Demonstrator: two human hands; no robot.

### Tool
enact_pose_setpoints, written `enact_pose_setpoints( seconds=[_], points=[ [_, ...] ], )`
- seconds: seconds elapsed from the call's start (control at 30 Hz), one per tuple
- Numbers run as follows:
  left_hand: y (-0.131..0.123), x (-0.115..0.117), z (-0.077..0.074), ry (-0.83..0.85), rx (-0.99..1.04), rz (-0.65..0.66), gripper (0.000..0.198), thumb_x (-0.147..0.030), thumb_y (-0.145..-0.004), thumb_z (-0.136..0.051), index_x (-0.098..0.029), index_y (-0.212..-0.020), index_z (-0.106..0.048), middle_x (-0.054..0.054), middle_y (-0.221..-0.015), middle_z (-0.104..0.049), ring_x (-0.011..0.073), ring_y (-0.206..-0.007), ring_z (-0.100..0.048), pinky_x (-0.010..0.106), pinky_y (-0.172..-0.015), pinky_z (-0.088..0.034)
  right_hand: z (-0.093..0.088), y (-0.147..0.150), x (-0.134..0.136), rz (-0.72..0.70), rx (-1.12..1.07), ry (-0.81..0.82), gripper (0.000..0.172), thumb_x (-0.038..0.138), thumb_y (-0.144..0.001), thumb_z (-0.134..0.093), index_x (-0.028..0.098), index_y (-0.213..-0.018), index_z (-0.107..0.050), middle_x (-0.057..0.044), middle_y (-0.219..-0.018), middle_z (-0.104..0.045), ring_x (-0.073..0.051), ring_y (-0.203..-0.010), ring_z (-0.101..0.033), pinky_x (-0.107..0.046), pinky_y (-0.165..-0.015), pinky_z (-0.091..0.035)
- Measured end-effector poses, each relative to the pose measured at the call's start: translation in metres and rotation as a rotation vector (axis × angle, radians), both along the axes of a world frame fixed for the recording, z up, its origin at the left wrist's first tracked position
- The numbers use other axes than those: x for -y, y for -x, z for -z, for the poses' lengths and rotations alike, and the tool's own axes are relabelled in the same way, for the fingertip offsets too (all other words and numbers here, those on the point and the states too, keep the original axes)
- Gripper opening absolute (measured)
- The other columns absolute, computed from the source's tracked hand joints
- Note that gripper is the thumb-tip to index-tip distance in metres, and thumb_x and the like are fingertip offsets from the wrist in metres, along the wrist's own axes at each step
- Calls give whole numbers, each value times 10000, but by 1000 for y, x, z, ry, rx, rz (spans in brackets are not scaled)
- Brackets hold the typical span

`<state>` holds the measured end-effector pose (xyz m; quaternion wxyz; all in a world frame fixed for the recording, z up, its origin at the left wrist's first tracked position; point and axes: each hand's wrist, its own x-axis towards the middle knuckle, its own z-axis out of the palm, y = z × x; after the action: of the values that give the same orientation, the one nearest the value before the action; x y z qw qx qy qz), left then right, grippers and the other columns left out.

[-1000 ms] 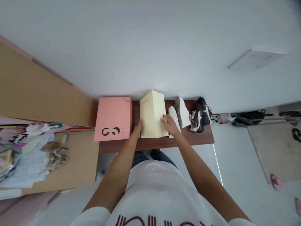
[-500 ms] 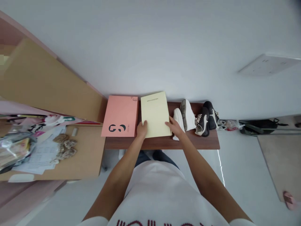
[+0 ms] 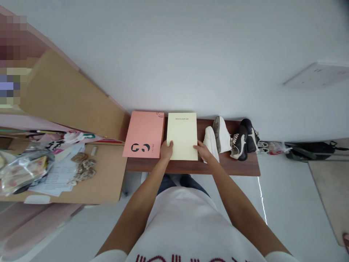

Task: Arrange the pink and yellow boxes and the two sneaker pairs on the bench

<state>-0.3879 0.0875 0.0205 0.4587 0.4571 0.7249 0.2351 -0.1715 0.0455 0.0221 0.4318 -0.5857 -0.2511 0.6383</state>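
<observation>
Cream folder (image 3: 182, 133) now squared at 12 o'clock on bench (image 3: 191, 166), no longer skewed, just beside pink folder (image 3: 143, 134); our left hand (image 3: 167, 150) and right hand (image 3: 203, 151) flank it, fingers (image 3: 171, 144) open against its edges.

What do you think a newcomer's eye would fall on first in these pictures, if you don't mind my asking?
The pale yellow flat box probably comes first: it lies on a dark wooden bench, with the left hand and right hand at its lower corners. Just left of it lies a salmon-pink box with a bold black logo. To its right stand white sneakers, then black-and-white sneakers.
</observation>
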Motion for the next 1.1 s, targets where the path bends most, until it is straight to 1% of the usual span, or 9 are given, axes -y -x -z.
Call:
enact_pose_setpoints(
  seconds=[0.13, 0.3, 0.43, 0.57, 0.77, 0.87, 0.93, 1.1],
  points=[
    [1, -1, 1, 13, -17, -8, 482, -495, -989, -508, -167, -1323, -622, 166, -1308, -688, 316, -1256, -627, 410, -1067, -476, 6, 1, -3, 3, -8, 38, 543, 235, -729, -666, 244, -1271, -655, -48, -1176, -769, -299, -1153, -692, -534, -1101, -491],
    [-1, -2, 5, 26, -34, 3, 488, -466, -994, -496, -139, -1340, -605, 182, -1322, -679, 313, -1263, -625, 409, -1075, -469, 13, 2, -6, 14, 6, 97, 531, 208, -708, -644, 229, -1238, -666, -63, -1149, -777, -303, -1133, -704, -556, -1109, -477],
    [-4, -1, 8, 31, -52, 14, 457, -438, -997, -494, -141, -1323, -614, 187, -1304, -688, 315, -1256, -633, 405, -1079, -462, 16, 5, -4, 15, -9, 91, 522, 185, -694, -610, 229, -1210, -677, -57, -1123, -784, -300, -1151, -696, -548, -1100, -490],
    [-6, -3, 10, 17, -101, 12, 472, -396, -1000, -485, -105, -1360, -578, 214, -1350, -655, 327, -1286, -612, 406, -1103, -439, 19, 8, -5, 14, -5, 89, 528, 174, -689, -595, 215, -1209, -676, -60, -1125, -783, -300, -1158, -692, -553, -1095, -493],
    [-8, -8, 13, 47, -106, 0, 499, -406, -1005, -468, -112, -1401, -535, 221, -1373, -639, 333, -1294, -607, 407, -1089, -448, 21, 7, -8, -1, 2, 73, 520, 189, -692, -616, 214, -1208, -679, -69, -1123, -781, -296, -1141, -699, -552, -1091, -495],
    [-9, -9, 15, 61, -114, -8, 518, -415, -1003, -471, -103, -1413, -521, 228, -1376, -633, 328, -1301, -603, 392, -1081, -450, 22, 7, -8, -6, -1, 66, 533, 187, -683, -625, 218, -1212, -678, -58, -1137, -780, -294, -1125, -707, -548, -1087, -501],
    [-9, -9, 15, 65, -114, -6, 528, -419, -1005, -465, -104, -1427, -504, 229, -1376, -632, 324, -1302, -603, 388, -1078, -451, 22, 7, -9, -1, -6, 63, 535, 187, -681, -625, 222, -1212, -677, -51, -1142, -779, -293, -1125, -707, -548, -1084, -504],
    [-9, -13, 11, 76, -147, 8, 552, -419, -1010, -439, -104, -1463, -460, 233, -1400, -615, 329, -1325, -584, 398, -1090, -442, 24, 10, -12, 3, 1, 65, 541, 183, -689, -607, 195, -1227, -664, -80, -1180, -764, -285, -1131, -702, -527, -1087, -504]
  ],
)
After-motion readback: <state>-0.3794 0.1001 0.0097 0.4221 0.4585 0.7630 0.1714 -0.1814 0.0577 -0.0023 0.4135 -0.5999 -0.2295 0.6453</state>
